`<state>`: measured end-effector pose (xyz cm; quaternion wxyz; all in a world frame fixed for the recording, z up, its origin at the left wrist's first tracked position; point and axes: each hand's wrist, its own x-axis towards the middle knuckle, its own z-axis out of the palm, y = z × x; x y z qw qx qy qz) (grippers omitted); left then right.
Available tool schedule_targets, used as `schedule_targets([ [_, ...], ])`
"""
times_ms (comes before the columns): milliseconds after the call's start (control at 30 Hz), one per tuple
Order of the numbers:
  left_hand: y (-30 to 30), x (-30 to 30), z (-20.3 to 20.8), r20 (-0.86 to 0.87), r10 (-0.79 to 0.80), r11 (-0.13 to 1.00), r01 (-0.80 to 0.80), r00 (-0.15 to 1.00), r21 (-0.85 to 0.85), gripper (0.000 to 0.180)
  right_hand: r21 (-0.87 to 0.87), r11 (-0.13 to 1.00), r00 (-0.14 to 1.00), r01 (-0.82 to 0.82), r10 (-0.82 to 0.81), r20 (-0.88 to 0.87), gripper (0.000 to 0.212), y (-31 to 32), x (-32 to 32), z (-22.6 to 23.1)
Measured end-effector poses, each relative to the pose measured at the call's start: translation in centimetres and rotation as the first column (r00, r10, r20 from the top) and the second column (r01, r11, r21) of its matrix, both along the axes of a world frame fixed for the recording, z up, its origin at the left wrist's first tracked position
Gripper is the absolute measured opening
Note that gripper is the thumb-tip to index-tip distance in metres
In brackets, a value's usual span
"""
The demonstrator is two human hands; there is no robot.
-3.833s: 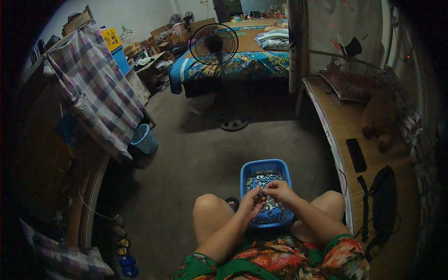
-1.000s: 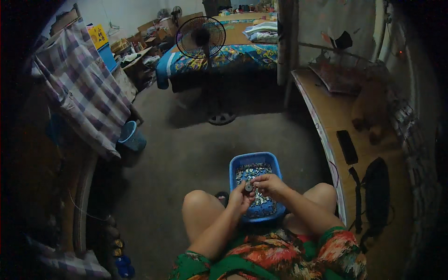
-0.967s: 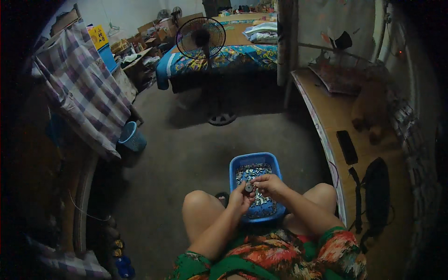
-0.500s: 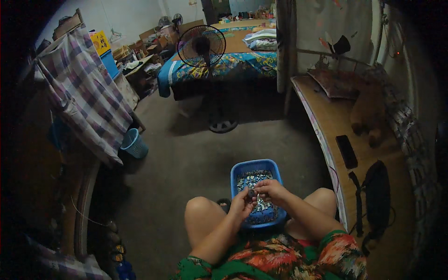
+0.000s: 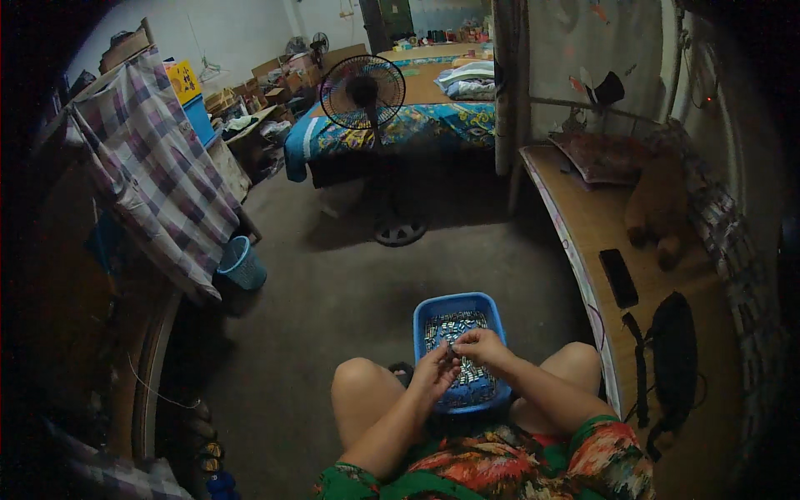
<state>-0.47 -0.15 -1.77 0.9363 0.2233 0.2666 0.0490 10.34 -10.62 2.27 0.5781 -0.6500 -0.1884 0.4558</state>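
A blue plastic basket (image 5: 430, 309) rests between my knees, filled with several small dark and pale pieces. My left hand (image 5: 433, 377) and my right hand (image 5: 478, 346) meet just above the basket's middle, fingertips pinched together on one small piece (image 5: 452, 351). The piece is too tiny to make out in detail. Both forearms come up from the lower edge over my flowered shorts.
A wooden table (image 5: 600, 225) runs along my right with a black phone (image 5: 618, 277) and a black bag (image 5: 672, 358). A standing fan (image 5: 363, 93) and a bed (image 5: 400, 125) are ahead. A checked cloth (image 5: 158, 175) and a small blue bin (image 5: 242, 262) are left.
The view has tilted slightly upward and shifted; my hands stay together over the basket, working the small piece between the fingertips.
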Motion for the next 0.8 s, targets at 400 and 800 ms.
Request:
schedule_targets([
  [400, 0.0, 0.1, 0.2, 0.018, 0.005, 0.999, -0.004, 1.000, -0.043, 0.027, 0.102, 0.993, 0.990, -0.057, 0.043, 0.135, 0.015, 0.1, 0.0, -0.3],
  [800, -0.2, 0.1, 0.4, 0.033, -0.002, 1.000, 0.002, 0.999, 0.002, 0.022, 0.140, 0.987, 0.986, -0.084, 0.062, 0.157, 0.016, 0.2, 1.0, -2.3],
])
